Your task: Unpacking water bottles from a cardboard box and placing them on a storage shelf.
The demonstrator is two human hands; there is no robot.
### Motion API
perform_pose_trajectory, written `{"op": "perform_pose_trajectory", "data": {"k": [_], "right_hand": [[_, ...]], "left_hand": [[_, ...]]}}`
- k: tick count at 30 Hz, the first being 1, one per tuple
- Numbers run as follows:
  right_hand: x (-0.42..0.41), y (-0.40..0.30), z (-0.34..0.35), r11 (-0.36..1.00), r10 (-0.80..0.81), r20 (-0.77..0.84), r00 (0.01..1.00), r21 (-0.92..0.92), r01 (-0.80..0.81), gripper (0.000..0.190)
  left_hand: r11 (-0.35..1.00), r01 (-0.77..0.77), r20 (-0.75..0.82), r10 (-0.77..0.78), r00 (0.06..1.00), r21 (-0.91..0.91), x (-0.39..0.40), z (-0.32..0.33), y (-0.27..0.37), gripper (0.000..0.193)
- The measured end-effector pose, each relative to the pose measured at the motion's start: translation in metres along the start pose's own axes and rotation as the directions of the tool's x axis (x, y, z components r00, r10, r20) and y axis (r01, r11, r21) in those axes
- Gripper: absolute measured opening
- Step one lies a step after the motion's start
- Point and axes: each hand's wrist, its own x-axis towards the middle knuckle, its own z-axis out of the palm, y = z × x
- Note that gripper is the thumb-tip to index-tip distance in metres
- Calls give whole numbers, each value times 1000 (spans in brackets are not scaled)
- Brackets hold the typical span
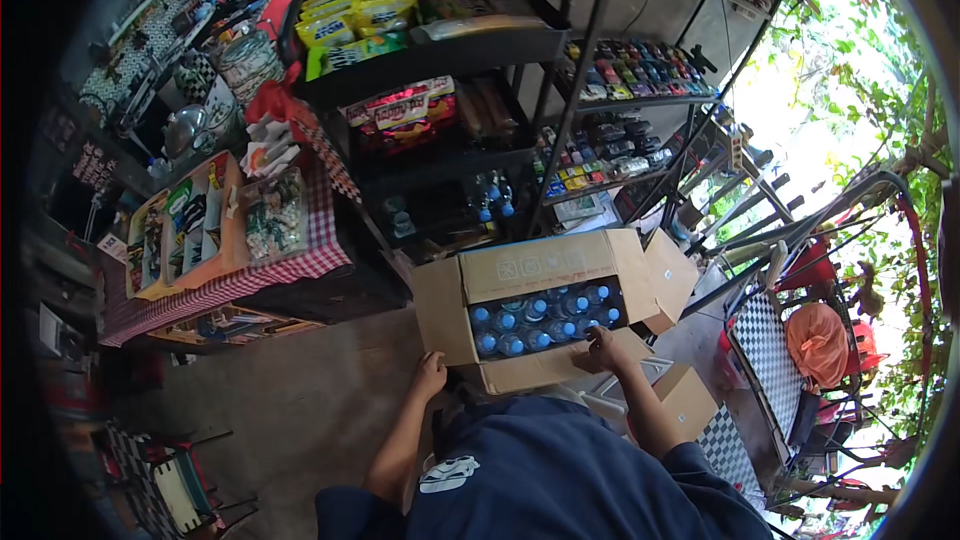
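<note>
In front of me is a cardboard box [540, 259] with its flaps spread, holding several plastic bottles [536, 309] with blue caps, standing upright in rows. My left hand [430, 375] is at the near corner of the box's left flap [442, 307], fingers curled against its edge. At the right end of the opening is my right hand [604, 351], bent over the near flap [525, 375] beside the closest bottles. Its fingertips are partly hidden, so whether they pinch anything does not show.
A black rack [465, 52] with snack bags stands behind the box. To its right, metal shelves [645, 101] carry toy cars. On the left, a table with a red checked cloth [300, 270] bears trays of packets. Other boxes [682, 401] and checkered tables [765, 360] are at right.
</note>
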Motion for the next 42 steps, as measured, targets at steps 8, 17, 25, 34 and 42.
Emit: {"op": "perform_pose_trajectory", "data": {"k": [8,17,25,34,42], "right_hand": [[4,55,-30,991,-125,79,989,-34,128,43],[55,54,-11,966,-214,392,895,-53,254,56],[120,32,33,923,-194,476,858,-208,324,57],[135,-7,26,924,-208,301,931,-251,288,50],[152,-37,39,923,-249,366,897,-190,334,57]], "left_hand": [[960,94,-227,-156,961,-263,10,19,75,19],[993,102,-54,-105,993,-60,41,60,136,20],[988,-4,-11,6,1000,155,73,42,170,24],[992,-118,246,105,964,37,95,25,168,61],[957,-286,96,290,952,-53,116,-33,194,60]]}}
